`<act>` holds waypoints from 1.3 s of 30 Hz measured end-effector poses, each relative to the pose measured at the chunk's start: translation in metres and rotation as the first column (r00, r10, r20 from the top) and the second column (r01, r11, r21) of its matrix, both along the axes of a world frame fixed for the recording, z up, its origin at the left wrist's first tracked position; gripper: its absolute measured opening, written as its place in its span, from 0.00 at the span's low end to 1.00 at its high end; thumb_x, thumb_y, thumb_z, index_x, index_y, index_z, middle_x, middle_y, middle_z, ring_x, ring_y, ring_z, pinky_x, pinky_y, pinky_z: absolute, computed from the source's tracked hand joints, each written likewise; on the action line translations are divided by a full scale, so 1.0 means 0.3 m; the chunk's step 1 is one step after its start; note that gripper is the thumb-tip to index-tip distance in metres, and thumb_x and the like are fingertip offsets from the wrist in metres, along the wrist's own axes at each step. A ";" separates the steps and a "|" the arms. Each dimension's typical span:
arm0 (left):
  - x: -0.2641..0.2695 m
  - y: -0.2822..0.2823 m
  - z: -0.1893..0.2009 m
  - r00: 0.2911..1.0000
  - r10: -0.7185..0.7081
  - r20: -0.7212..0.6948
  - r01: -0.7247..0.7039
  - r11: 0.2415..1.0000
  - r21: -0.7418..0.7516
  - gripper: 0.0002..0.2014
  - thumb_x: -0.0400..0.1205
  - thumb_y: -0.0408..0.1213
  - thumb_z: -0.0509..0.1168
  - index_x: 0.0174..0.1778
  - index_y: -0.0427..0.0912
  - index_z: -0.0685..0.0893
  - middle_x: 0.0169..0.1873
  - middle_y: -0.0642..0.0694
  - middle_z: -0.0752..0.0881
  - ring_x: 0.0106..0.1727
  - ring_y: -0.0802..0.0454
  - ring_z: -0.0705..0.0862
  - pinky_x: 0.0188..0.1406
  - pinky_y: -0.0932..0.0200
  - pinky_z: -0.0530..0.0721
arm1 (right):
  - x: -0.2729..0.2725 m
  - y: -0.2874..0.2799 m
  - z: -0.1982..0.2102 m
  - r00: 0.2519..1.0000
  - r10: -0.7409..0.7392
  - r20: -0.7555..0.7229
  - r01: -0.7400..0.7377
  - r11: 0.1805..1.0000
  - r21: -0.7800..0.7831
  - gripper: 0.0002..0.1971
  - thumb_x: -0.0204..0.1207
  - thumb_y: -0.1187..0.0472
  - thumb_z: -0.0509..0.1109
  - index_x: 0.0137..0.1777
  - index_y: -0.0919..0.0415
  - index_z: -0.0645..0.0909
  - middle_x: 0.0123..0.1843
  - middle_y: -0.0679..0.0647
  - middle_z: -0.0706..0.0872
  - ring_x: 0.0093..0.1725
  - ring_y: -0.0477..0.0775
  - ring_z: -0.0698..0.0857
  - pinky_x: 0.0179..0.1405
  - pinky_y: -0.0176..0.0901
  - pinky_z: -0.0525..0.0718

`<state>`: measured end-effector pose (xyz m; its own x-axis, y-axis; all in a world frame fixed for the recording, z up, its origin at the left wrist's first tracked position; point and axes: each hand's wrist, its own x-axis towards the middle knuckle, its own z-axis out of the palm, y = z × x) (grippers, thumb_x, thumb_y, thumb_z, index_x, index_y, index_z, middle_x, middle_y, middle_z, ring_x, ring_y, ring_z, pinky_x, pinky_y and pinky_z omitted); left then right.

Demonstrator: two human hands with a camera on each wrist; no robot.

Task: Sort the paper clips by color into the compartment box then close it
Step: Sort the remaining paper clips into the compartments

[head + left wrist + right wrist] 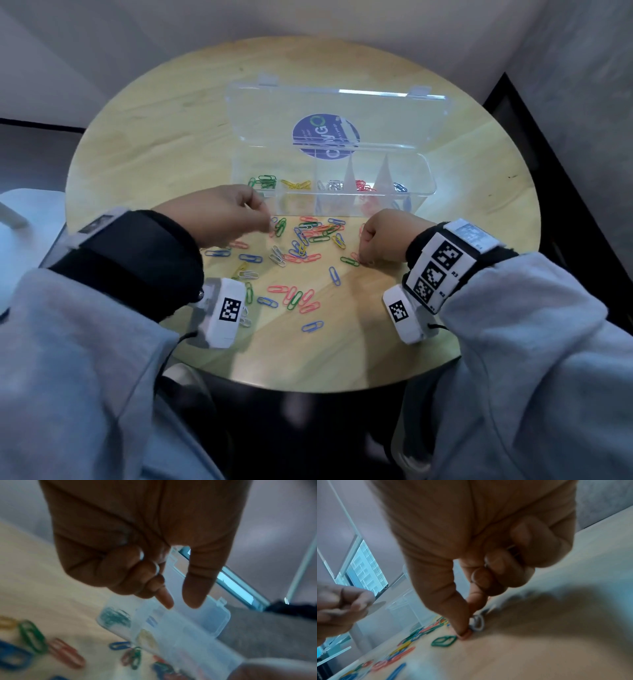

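Observation:
The clear compartment box [346,205] stands open at the back of the table, its lid [274,113] upright. Its compartments hold green [263,181], yellow, silver, red and blue clips. Loose paper clips [308,236] of mixed colors lie scattered in front of it. My left hand [269,224] hovers over the pile's left edge beside a green clip [281,226]. In the left wrist view the left hand [180,605] has thumb and forefinger apart with nothing between them. My right hand [365,261] pinches a red clip [465,635] against the table, beside a green clip [444,641] and a silver clip [477,623].
The round wooden table [137,154] ends close in front of my body and drops off on all sides. More clips lie near my left wrist camera [222,308]. A white seat [24,219] stands at the left, a dark frame at the right.

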<state>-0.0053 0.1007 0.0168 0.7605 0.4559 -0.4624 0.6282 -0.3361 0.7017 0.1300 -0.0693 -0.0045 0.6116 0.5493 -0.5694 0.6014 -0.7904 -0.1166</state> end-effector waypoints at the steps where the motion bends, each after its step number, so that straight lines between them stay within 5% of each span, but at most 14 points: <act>1: -0.003 0.002 -0.008 0.995 -0.083 -0.053 0.089 0.988 0.126 0.07 0.76 0.34 0.69 0.35 0.48 0.79 0.25 0.49 0.75 0.19 0.58 0.73 0.17 0.69 0.70 | -0.001 -0.005 -0.002 1.000 -0.011 -0.010 0.012 1.000 0.014 0.07 0.73 0.58 0.70 0.37 0.59 0.77 0.39 0.54 0.78 0.43 0.56 0.76 0.38 0.39 0.74; 4: -0.008 -0.014 -0.028 0.957 -0.201 -0.208 0.263 0.904 0.337 0.08 0.71 0.37 0.72 0.42 0.53 0.82 0.27 0.52 0.76 0.29 0.53 0.75 0.30 0.61 0.69 | 0.007 -0.018 0.001 0.995 -0.061 -0.080 0.067 0.995 0.076 0.06 0.69 0.60 0.72 0.35 0.59 0.79 0.33 0.53 0.78 0.38 0.54 0.77 0.33 0.38 0.73; 10: 0.023 -0.069 -0.061 0.911 -0.305 -0.277 0.402 0.807 0.433 0.15 0.74 0.41 0.72 0.56 0.54 0.82 0.30 0.57 0.68 0.41 0.50 0.73 0.42 0.61 0.69 | 0.037 -0.036 0.044 0.894 -0.192 -0.405 0.325 0.900 0.291 0.07 0.68 0.63 0.74 0.31 0.58 0.80 0.27 0.51 0.78 0.32 0.53 0.74 0.29 0.39 0.73; 15: 0.039 -0.080 -0.077 0.877 -0.288 -0.384 0.456 0.748 0.482 0.12 0.74 0.38 0.71 0.53 0.52 0.82 0.31 0.56 0.71 0.44 0.50 0.74 0.37 0.62 0.68 | 0.031 -0.049 0.037 0.799 -0.174 -0.575 0.398 0.870 0.290 0.10 0.71 0.71 0.69 0.31 0.60 0.77 0.39 0.62 0.82 0.36 0.56 0.76 0.26 0.37 0.71; 18: 0.043 -0.085 -0.083 0.862 -0.277 -0.424 0.478 0.721 0.501 0.08 0.75 0.37 0.70 0.47 0.50 0.81 0.29 0.56 0.72 0.43 0.50 0.75 0.26 0.63 0.63 | 0.031 -0.053 0.034 0.715 -0.156 -0.682 0.483 0.815 0.321 0.12 0.75 0.76 0.65 0.34 0.61 0.74 0.35 0.57 0.82 0.24 0.44 0.77 0.21 0.32 0.71; 22: 0.043 -0.094 -0.086 0.850 -0.263 -0.456 0.486 0.725 0.489 0.06 0.74 0.37 0.70 0.40 0.50 0.79 0.30 0.54 0.76 0.41 0.50 0.76 0.25 0.65 0.64 | 0.032 -0.049 0.030 0.621 -0.144 -0.770 0.568 0.760 0.316 0.11 0.76 0.77 0.63 0.40 0.61 0.77 0.29 0.53 0.80 0.20 0.42 0.77 0.17 0.30 0.72; 28: 0.042 -0.101 -0.085 0.829 -0.261 -0.495 0.496 0.752 0.434 0.09 0.72 0.34 0.67 0.46 0.41 0.88 0.43 0.44 0.89 0.41 0.47 0.82 0.31 0.64 0.72 | 0.017 -0.042 0.013 0.573 -0.157 -0.804 0.591 0.759 0.273 0.10 0.77 0.77 0.61 0.42 0.64 0.80 0.20 0.49 0.80 0.20 0.44 0.77 0.18 0.31 0.78; 35: 0.035 -0.130 -0.088 0.776 -0.262 -0.574 0.567 0.687 0.453 0.11 0.74 0.40 0.69 0.50 0.40 0.87 0.41 0.45 0.84 0.42 0.46 0.80 0.32 0.61 0.72 | 0.006 -0.043 0.000 0.488 -0.199 -0.850 0.656 0.726 0.206 0.12 0.79 0.75 0.59 0.40 0.66 0.81 0.23 0.54 0.78 0.22 0.46 0.80 0.22 0.33 0.83; 39: 0.037 -0.136 -0.084 0.758 -0.273 -0.592 0.592 0.668 0.451 0.12 0.75 0.41 0.68 0.50 0.40 0.86 0.39 0.46 0.81 0.40 0.47 0.78 0.23 0.63 0.67 | 0.005 -0.040 -0.003 0.454 -0.221 -0.863 0.697 0.692 0.190 0.12 0.80 0.72 0.58 0.39 0.66 0.81 0.21 0.53 0.79 0.21 0.46 0.82 0.22 0.32 0.83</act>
<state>0.0057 0.0600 -0.0083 0.7210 0.4173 -0.5532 0.4683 -0.8819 -0.0549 0.1316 -0.0812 -0.0054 0.3448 0.6364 -0.6900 -0.3422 -0.5992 -0.7237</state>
